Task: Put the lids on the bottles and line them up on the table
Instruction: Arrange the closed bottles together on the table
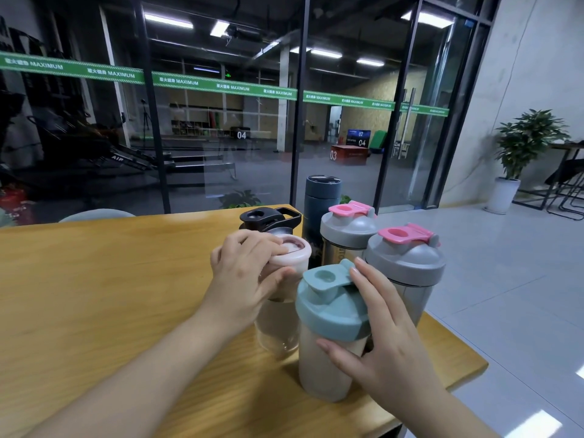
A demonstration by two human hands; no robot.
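Gripping teal-lid bottle (328, 336), long axis upright, spout toward 11 o'clock, bench (94, 279) near edge: right hand (382, 336) fingers curled round it. At 10 o'clock, left hand (246, 279) fingers pinch pink lid (292, 252) on clear bottle (276, 324).

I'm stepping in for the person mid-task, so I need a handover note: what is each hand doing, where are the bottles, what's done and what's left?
Left hand: fingers curled round the pale pink lid on the clear bottle, seemingly seating it.
Right hand: holds the teal-lidded bottle at the wooden table's near edge.
Behind: two grey-lidded bottles with pink caps, a black-lidded bottle, and a dark blue flask.
Done: every bottle in view carries a lid.
Left: confirm the pink lid is tight, then line up the clustered bottles.
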